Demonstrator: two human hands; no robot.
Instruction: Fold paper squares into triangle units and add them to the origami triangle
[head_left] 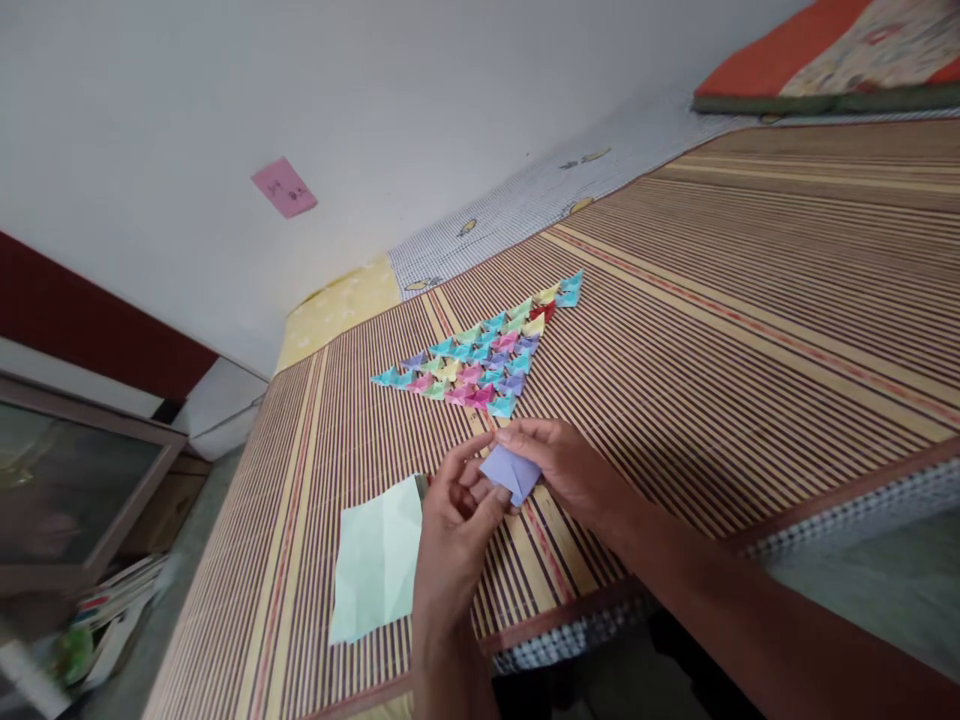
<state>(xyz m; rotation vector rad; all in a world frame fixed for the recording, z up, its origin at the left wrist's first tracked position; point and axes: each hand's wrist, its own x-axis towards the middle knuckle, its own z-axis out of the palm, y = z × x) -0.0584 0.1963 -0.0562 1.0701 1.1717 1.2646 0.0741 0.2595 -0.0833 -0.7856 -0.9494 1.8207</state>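
Note:
Between my hands is a small folded piece of lavender paper [511, 472], with crease lines and a flap showing. My left hand [466, 495] pinches its lower left side, thumb on top and fingers beneath. At its upper right edge, my right hand [551, 455] grips it, the thumb near the top corner. Beyond my hands, several small folded paper boats [472, 372] in blue, pink, green, yellow, purple and red sit in rows on the mat. Left of my left hand lies a stack of creased pale green paper sheets [376, 560].
A striped bamboo mat [712, 300] covers the bed. Folded orange and floral bedding [832, 55] lies at the far right. The white wall behind bears a pink paper note [284, 188]. To the left stand a glass-fronted cabinet [67, 480] and stacked papers [116, 610].

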